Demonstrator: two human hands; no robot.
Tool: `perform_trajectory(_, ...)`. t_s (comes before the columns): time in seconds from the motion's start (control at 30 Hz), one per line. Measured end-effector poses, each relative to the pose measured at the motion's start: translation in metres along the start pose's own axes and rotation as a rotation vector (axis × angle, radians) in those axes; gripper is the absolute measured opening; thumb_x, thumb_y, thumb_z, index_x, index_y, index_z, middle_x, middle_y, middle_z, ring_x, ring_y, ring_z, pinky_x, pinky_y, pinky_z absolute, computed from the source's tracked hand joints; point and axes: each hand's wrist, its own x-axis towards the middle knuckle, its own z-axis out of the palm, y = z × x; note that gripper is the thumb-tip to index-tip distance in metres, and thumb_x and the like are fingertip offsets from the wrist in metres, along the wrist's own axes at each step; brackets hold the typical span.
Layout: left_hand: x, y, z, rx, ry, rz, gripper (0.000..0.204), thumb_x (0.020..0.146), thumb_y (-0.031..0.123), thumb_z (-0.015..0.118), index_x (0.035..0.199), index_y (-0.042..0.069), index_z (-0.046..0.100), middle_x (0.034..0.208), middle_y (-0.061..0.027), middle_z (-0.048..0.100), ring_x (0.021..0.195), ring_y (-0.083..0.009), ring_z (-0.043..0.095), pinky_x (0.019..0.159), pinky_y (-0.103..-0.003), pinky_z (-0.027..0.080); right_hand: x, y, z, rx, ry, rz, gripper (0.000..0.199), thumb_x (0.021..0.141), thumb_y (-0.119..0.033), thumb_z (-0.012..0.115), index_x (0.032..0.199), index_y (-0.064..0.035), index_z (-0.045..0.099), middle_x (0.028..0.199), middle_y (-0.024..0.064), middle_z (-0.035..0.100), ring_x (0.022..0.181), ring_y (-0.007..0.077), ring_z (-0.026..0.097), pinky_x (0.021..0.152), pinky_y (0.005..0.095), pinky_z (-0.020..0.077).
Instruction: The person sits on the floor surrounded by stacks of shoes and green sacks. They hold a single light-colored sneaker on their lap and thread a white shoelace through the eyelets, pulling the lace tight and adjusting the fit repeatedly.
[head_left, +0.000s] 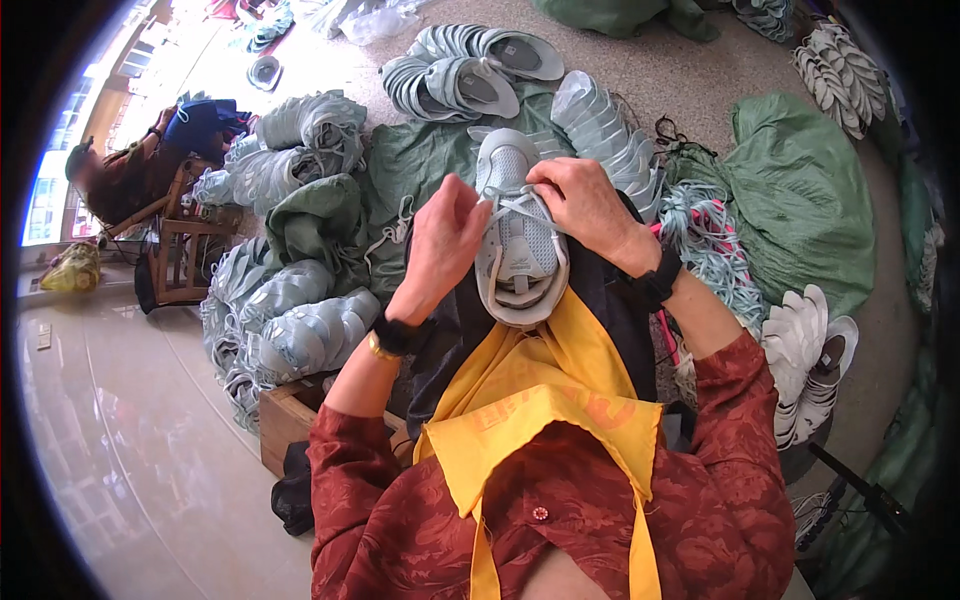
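Observation:
A pale grey-blue sneaker upper (pixel 522 255) rests on my lap, over a yellow apron (pixel 545 350). A light lace (pixel 515 204) crosses its middle between my two hands. My left hand (pixel 446 240) is closed at the upper's left side, its thumb and fingers pinching the lace. On the right side, my right hand (pixel 588 205) has its fingertips pressed together on the lace near the eyelets. The fingertips partly hide the lace ends.
Stacked uppers (pixel 300 325) lie at my left, with more stacks (pixel 470 85) ahead. To the right are a bundle of pale laces (pixel 700 225), a green sack (pixel 800 200) and white shoe parts (pixel 800 340). A wooden box (pixel 285 425) stands by my left elbow. Another person (pixel 130 180) sits far left.

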Motion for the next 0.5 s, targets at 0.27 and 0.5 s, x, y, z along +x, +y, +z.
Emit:
perform_trajectory(0.27, 0.020, -0.010, 0.013, -0.065, 0.003, -0.052, 0.013, 0.096, 0.011, 0.069, 0.099, 0.001, 0.062, 0.078, 0.0006, 0.060, 0.071, -0.0062, 0.053, 0.065, -0.024, 0.046, -0.001, -0.004, -0.002, 0.131, -0.021, 0.233, 0.010, 0.090, -0.005, 0.070, 0.097, 0.0012, 0.073, 0.086, 0.0146, 0.075, 0.079, 0.0228, 0.074, 0.072, 0.0343, 0.0573)
perform_trajectory(0.5, 0.027, -0.025, 0.013, -0.308, -0.133, -0.185, 0.009, 0.098, 0.011, 0.068, 0.096, 0.003, 0.063, 0.082, 0.0060, 0.059, 0.075, -0.0011, 0.052, 0.064, -0.020, 0.042, -0.001, -0.004, -0.006, 0.213, -0.057, 0.265, 0.009, 0.092, -0.007, 0.072, 0.098, 0.0007, 0.072, 0.083, 0.0059, 0.074, 0.075, 0.0102, 0.070, 0.070, 0.0273, 0.0553)
